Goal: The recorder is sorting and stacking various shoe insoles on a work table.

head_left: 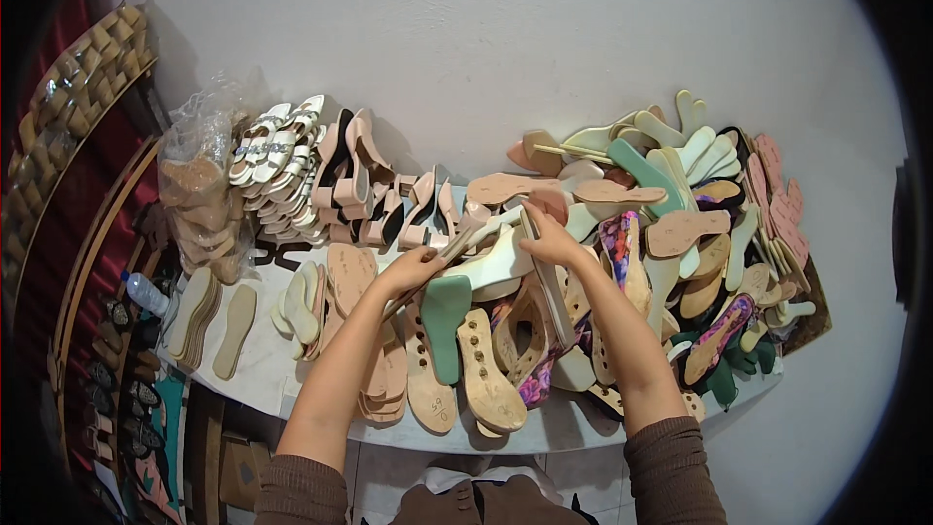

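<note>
My left hand (412, 270) is closed round a few thin tan shoe insoles (455, 247), seen almost edge-on. My right hand (554, 239) grips a narrow stack of brownish insoles (550, 287), which hangs down edge-on below the fingers. Both hands hover over the middle of a heap of shoe parts. Between them lies a white sole piece (503, 261). Just below my left hand rests a green insole (446, 326), beside a tan insole (494, 384) with round dark holes. My fingertips are partly hidden by the pieces they hold.
White sandals (282, 151) and pink heeled shoes (355, 175) stand along the wall. A plastic bag of shoe parts (202, 199) and a water bottle (144, 294) are at the left. Mixed insoles (688, 233) pile up at the right. The white table (573, 437) curves in front.
</note>
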The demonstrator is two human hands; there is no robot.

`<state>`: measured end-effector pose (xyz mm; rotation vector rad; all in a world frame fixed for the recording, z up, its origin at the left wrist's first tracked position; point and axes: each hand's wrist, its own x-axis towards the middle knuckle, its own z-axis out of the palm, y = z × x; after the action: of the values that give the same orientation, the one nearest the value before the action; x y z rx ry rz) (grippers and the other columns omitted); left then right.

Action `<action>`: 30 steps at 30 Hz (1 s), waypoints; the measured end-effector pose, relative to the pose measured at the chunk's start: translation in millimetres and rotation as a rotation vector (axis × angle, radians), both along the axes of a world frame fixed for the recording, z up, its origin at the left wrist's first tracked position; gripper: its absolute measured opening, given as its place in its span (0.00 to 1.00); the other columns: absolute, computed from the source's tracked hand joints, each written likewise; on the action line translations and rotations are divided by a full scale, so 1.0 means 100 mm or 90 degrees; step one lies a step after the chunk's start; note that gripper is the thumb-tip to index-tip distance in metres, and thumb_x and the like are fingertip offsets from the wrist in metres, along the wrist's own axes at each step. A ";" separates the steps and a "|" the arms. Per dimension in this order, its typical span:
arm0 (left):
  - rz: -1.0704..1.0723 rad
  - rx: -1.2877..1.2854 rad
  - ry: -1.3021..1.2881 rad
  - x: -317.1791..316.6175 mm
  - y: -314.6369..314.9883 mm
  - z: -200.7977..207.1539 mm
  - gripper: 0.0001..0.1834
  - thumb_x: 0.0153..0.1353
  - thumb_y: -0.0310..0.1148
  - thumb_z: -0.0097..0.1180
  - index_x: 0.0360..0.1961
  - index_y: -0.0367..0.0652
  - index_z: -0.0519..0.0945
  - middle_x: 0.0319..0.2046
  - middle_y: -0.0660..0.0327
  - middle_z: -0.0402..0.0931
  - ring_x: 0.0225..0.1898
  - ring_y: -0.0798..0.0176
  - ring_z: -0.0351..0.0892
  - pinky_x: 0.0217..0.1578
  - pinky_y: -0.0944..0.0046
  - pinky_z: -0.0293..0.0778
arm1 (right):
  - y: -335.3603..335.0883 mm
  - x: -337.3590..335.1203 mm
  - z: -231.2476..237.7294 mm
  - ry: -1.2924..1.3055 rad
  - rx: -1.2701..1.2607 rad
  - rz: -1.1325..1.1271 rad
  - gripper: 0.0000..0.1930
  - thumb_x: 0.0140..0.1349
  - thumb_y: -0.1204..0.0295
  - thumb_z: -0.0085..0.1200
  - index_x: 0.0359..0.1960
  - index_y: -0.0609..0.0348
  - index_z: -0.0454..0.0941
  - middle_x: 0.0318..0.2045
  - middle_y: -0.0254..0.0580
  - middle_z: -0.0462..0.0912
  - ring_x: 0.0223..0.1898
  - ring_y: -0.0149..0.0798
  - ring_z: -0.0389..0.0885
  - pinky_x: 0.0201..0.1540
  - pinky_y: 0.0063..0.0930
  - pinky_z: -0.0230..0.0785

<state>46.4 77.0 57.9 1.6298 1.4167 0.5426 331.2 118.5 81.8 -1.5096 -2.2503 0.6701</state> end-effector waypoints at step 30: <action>0.347 0.473 0.144 -0.27 -1.61 0.10 0.16 0.52 0.30 0.51 0.43 0.38 0.73 0.42 0.54 0.71 0.43 0.48 0.71 0.46 0.55 0.66 | -1.68 -1.90 -0.24 0.495 -0.019 0.090 0.12 0.57 0.81 0.43 0.44 0.64 0.71 0.37 0.46 0.73 0.37 0.37 0.75 0.40 0.26 0.68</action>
<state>19.8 -84.3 67.6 1.8901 1.9935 1.3573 141.3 -49.9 57.5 -0.8709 -1.7406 1.1025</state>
